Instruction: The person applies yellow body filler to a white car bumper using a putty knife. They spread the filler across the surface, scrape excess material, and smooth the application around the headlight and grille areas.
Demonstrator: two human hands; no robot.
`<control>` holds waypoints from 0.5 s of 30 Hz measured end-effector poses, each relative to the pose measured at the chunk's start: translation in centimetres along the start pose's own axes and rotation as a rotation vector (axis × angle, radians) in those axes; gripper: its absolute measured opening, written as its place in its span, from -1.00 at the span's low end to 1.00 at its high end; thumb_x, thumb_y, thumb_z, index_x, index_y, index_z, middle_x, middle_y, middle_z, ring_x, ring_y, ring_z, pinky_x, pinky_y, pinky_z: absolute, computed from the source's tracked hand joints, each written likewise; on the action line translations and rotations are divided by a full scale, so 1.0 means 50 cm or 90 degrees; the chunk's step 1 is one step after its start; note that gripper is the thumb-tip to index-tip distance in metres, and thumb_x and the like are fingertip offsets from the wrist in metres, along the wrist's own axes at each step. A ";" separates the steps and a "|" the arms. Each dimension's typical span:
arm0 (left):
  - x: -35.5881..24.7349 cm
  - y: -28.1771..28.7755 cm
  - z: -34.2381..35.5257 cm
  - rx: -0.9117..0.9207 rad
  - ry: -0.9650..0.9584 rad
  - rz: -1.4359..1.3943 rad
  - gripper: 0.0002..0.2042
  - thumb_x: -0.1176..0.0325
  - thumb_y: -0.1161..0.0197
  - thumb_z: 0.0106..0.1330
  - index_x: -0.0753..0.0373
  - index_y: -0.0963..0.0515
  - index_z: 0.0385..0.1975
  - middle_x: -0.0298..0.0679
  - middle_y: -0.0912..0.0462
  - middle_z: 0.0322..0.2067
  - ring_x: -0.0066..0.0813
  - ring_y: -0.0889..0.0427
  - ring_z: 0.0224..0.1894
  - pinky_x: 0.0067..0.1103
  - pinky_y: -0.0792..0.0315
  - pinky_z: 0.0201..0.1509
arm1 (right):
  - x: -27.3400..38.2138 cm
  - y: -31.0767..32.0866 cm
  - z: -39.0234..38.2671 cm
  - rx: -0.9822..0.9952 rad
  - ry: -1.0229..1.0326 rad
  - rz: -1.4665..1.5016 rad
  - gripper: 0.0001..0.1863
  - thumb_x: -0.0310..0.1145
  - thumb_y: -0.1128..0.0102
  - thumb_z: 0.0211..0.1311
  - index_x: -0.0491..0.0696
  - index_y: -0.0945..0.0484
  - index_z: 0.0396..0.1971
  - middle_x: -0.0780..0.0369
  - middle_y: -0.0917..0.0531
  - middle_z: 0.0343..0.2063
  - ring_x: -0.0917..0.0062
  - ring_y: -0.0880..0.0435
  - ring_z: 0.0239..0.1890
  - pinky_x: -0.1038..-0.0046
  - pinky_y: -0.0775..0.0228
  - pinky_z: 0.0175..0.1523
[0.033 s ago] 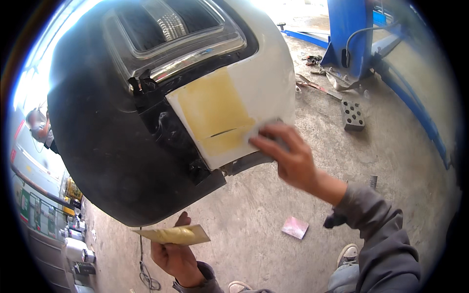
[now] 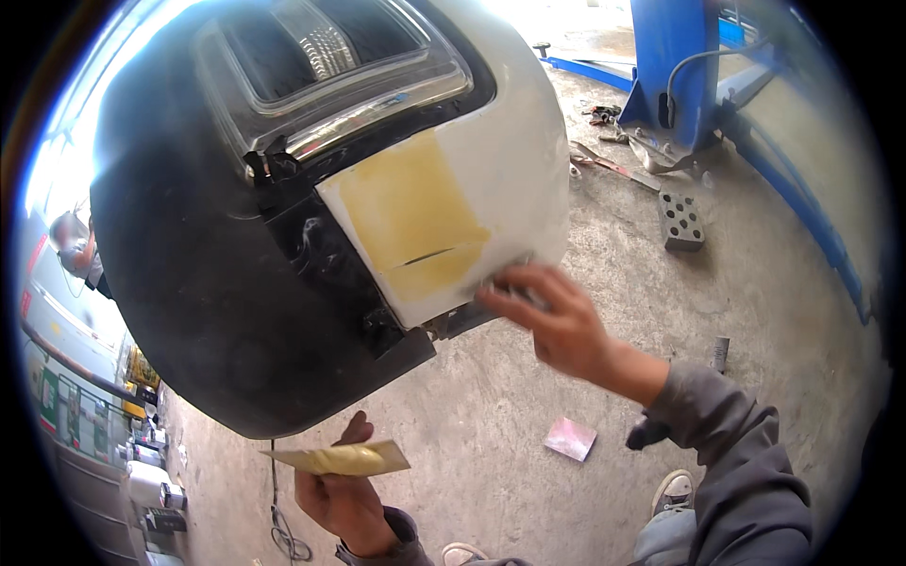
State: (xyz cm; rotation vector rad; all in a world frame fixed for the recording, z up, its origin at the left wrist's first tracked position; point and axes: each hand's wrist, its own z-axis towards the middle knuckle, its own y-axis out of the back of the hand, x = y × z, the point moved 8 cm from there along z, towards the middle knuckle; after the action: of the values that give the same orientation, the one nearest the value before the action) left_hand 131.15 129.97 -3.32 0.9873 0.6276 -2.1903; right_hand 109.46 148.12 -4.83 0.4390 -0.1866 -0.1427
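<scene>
My left hand (image 2: 344, 505) grips from below a thin flat board (image 2: 294, 459) with a heap of yellow putty (image 2: 351, 460) on it. At the lower edge of a white body panel (image 2: 528, 160), my right hand (image 2: 557, 316) closes on a small grey piece (image 2: 514, 283), apparently a spreader, blurred and partly hidden by the fingers. A yellow putty patch (image 2: 411, 208) covers the panel's left part, with a short dark slit (image 2: 429, 257) across its lower portion. Black sheeting (image 2: 321, 245) borders the patch on the left.
The dark car body (image 2: 189, 283) fills the upper left. A blue lift post (image 2: 672, 75) stands at the far right, near a grey block with holes (image 2: 681, 222). On the concrete lie a pinkish square sheet (image 2: 570, 440) and a cable (image 2: 283, 538). Another person (image 2: 80, 250) is at far left.
My right hand has slid slightly down and left along the panel's lower edge. The left hand and its board have shifted a touch to the right.
</scene>
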 end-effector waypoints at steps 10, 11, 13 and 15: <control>0.190 -0.112 -0.203 0.190 0.378 -0.024 -0.89 0.59 -0.05 0.32 0.42 -0.51 -0.24 -0.36 -0.55 -0.39 -0.70 -0.44 -0.33 -0.72 -0.33 -0.25 | 0.079 0.130 -0.051 0.164 -0.289 0.749 -0.66 -0.70 0.02 0.25 -0.17 -0.50 0.01 0.04 -0.54 -0.06 0.22 -0.58 0.00 0.33 -0.44 0.07; 0.191 -0.131 -0.208 0.176 0.378 -0.100 -0.87 0.58 -0.03 0.34 0.44 -0.49 -0.20 -0.31 -0.56 -0.33 -0.66 -0.46 -0.27 -0.69 -0.35 -0.19 | 0.084 0.126 -0.074 0.184 -0.280 0.694 -0.65 -0.69 0.00 0.24 -0.17 -0.50 0.02 0.04 -0.54 -0.06 0.24 -0.58 0.00 0.35 -0.45 0.05; 0.194 -0.164 -0.212 0.165 0.381 -0.195 -0.83 0.54 0.00 0.39 0.46 -0.45 -0.13 -0.22 -0.56 -0.22 -0.57 -0.50 -0.16 -0.63 -0.37 -0.06 | 0.059 0.100 -0.147 0.262 -0.314 0.604 -0.56 -0.70 -0.02 0.17 -0.06 -0.51 0.06 0.10 -0.55 -0.07 0.27 -0.60 -0.04 0.39 -0.47 0.00; 0.197 -0.192 -0.213 0.176 0.382 -0.234 -0.78 0.49 0.01 0.42 0.48 -0.42 -0.04 -0.13 -0.56 -0.12 -0.46 -0.52 -0.05 -0.54 -0.38 0.06 | 0.016 0.081 -0.224 0.322 -0.331 0.540 -0.49 -0.72 -0.04 0.12 0.03 -0.52 0.08 0.14 -0.57 -0.09 0.30 -0.61 -0.07 0.41 -0.49 -0.02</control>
State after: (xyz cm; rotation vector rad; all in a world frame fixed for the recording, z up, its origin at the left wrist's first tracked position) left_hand 124.27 139.78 -15.94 1.8330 0.8385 -2.3309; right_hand 113.00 156.19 -12.88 0.7835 -0.9131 0.6459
